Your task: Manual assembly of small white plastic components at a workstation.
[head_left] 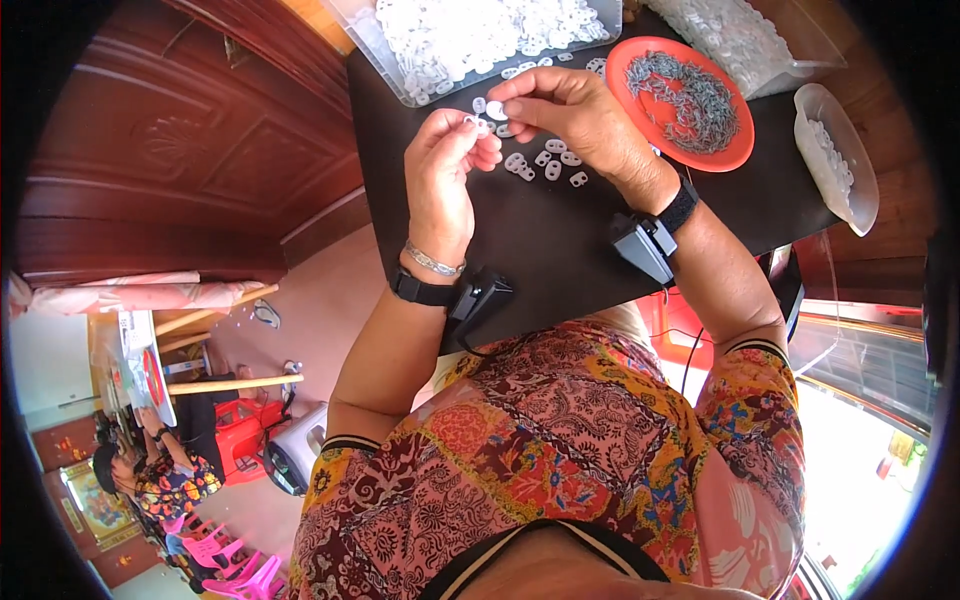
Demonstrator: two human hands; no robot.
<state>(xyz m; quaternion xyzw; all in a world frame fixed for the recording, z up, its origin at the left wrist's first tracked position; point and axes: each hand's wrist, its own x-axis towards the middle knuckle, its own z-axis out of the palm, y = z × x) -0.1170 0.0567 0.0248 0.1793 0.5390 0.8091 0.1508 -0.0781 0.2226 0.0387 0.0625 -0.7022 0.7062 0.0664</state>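
Above the black table [560,260], both my hands are raised close together, fingertips almost meeting. My left hand [440,180] is closed, pinching a small white plastic piece [480,127] between thumb and fingers. In my right hand [585,120], thumb and forefinger grip another small white rounded piece [496,111], right beside the first. Whether the two pieces touch I cannot tell. Below my right fingers lie several loose white oval pieces with two holes [553,170] on the tabletop. A few more lie behind my fingertips, partly hidden by them.
A clear bin [378,62] heaped with white pieces stands at the far edge. To its right are a red plate [738,150] of small grey metal parts, a clear tub [805,68] and a white scoop-shaped container [862,210]. Another person [180,485] works at far left.
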